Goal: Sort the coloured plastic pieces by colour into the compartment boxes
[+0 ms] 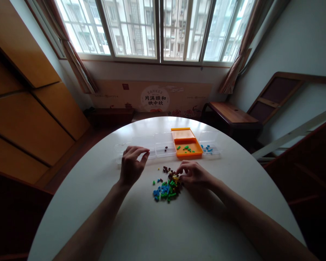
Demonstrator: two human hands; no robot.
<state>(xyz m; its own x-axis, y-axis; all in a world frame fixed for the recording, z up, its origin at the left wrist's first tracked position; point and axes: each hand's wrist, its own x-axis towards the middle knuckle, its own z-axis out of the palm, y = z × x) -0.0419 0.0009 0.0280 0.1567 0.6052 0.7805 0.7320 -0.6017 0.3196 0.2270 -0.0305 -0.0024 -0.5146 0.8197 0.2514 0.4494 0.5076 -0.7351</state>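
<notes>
A mixed pile of small toy building bricks (pixel 167 189), blue, green, brown and yellow, lies on the white round table. My right hand (pixel 193 174) is at the pile's right upper edge, its fingertips bent together among brown and yellow bricks; whatever they grip is hidden. My left hand (pixel 133 163) hovers by the clear boxes on the left, thumb and forefinger pinched, with anything between them too small to make out. An orange box (pixel 189 155) with its lid open holds several green bricks. Brown bricks (pixel 166 148) sit in the clear box (pixel 163 155) beside it.
A clear box (pixel 214 153) with blue bricks (pixel 206 148) stands right of the orange one. More clear boxes (pixel 121 148) are partly behind my left hand. Beyond the round table (pixel 92 203) are a wooden chair (pixel 233 113), a printed board (pixel 108 92) and windows.
</notes>
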